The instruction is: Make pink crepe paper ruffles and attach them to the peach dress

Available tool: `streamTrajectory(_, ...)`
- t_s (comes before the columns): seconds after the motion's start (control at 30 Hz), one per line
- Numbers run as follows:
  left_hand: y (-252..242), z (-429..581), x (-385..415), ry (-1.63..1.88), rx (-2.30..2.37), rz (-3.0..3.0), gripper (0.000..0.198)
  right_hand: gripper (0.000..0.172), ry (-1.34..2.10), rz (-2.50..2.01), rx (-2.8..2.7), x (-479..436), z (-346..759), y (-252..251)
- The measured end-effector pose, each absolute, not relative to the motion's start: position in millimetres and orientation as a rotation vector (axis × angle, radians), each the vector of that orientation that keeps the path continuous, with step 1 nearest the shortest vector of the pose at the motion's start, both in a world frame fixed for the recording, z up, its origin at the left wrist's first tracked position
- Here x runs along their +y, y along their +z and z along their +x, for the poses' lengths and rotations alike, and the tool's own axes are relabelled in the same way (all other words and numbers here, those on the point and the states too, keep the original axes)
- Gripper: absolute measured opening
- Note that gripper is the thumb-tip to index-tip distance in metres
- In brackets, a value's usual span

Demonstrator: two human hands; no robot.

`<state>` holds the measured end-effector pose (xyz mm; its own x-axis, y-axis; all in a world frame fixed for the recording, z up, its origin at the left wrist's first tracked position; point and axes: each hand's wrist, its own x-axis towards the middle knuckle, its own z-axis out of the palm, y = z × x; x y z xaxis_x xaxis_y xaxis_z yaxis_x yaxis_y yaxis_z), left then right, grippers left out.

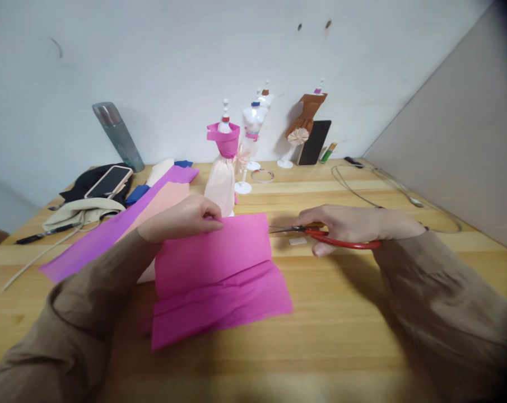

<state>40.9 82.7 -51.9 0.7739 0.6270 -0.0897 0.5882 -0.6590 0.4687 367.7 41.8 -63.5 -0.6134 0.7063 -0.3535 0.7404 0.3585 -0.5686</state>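
Pink crepe paper (213,252) pinched in fingers of left hand (189,217), red-handled scissors (349,243) gripped in right hand (348,221), tips near its edge, cut there apparently unstarted.

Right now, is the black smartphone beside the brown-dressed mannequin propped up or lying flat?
Propped up: the smartphone leans against the wall, bottom edge on the table.

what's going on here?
A person's left hand pinches the far edge of a folded pink sheet above the table. The right hand holds red-handled scissors, tips at the sheet's right edge; whether they touch is unclear. A small mannequin in a pink top and pale skirt stands just behind the sheet.
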Motion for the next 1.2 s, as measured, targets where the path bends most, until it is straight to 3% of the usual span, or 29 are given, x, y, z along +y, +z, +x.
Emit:
streamTrajectory(0.5, -55.0, 38.9, 85.3, 0.110, 0.893, 2.454, 0.022, 0.068, -1.059, 1.272, 2.769, 37.4, 342.5, -70.1)
streamTrajectory(1.2, -52.9, 38.0, 86.0, 0.103, 0.918, 2.475, 0.018, 0.059, -1.173, 1.284, 2.682, 35.6, 338.5, -67.2)
